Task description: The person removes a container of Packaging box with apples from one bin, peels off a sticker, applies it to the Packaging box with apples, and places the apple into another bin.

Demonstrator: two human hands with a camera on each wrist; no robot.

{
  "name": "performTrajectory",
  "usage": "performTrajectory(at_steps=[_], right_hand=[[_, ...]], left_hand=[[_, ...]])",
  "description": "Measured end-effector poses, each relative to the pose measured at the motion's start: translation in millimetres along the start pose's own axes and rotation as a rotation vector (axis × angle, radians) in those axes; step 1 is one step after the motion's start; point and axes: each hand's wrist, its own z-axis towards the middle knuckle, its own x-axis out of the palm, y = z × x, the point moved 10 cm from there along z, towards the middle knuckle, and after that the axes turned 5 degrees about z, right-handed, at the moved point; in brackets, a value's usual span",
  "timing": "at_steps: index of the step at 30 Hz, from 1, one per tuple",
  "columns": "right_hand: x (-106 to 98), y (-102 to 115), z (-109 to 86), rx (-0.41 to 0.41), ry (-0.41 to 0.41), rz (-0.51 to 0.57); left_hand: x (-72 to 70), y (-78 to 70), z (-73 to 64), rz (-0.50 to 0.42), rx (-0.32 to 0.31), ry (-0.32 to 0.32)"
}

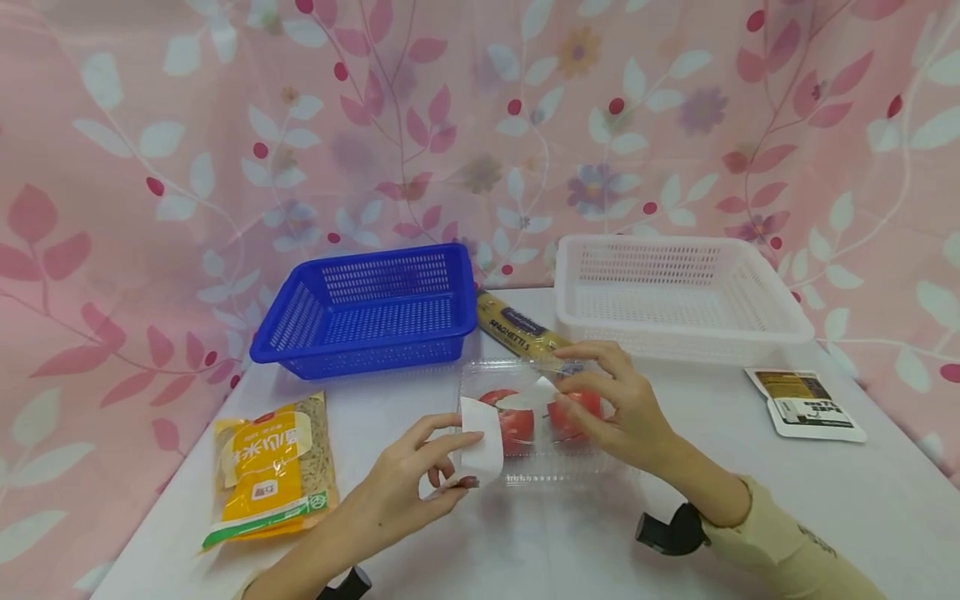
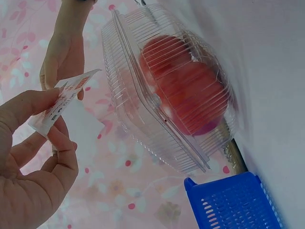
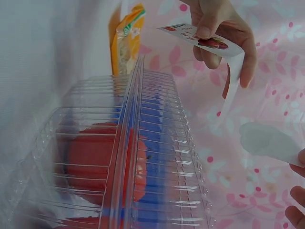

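A clear plastic clamshell box [image 1: 555, 477] sits closed on the table between both hands, red round fruits [image 2: 186, 90] inside it. Between thumb and fingers, my left hand [image 1: 408, 479] pinches a curled paper label [image 1: 482, 442] at the box's left side. Its printed face, with a picture of red fruit, shows in the right wrist view, where the label [image 3: 209, 42] bends over the fingers. Above the box's right part, my right hand [image 1: 618, 408] pinches a small white piece of paper [image 3: 267, 139] with a rounded end. Only fingertips of this hand appear in the right wrist view.
A blue basket [image 1: 375, 354] stands behind on the left, a white basket [image 1: 682, 342] behind on the right. Between them lies a spaghetti pack [image 1: 517, 325]. A yellow bag of grain [image 1: 266, 467] lies at left, a small white-and-brown pouch [image 1: 806, 407] at right.
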Motion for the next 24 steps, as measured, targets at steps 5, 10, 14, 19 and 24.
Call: performTrajectory(at_steps=[5, 10, 14, 19, 24], right_hand=[[-3, -8, -1.4, 0.038, -0.014, -0.042], [-4, -14, -0.1, 0.060, -0.020, -0.088], [-4, -23, 1.0, 0.062, -0.023, -0.145], [-4, -32, 0.8, 0.045, -0.015, -0.222], [-2, -39, -0.2, 0.044, 0.007, -0.290]], left_hand=[[-4.6, 17.2, -3.9, 0.004, -0.114, 0.010], [-5.6, 33.7, -5.7, -0.015, -0.179, 0.009], [-9.3, 42.7, -7.3, 0.044, -0.194, -0.024], [-14.3, 51.0, -11.1, 0.082, -0.231, -0.044], [-17.4, 54.7, -13.2, 0.076, -0.249, -0.026]])
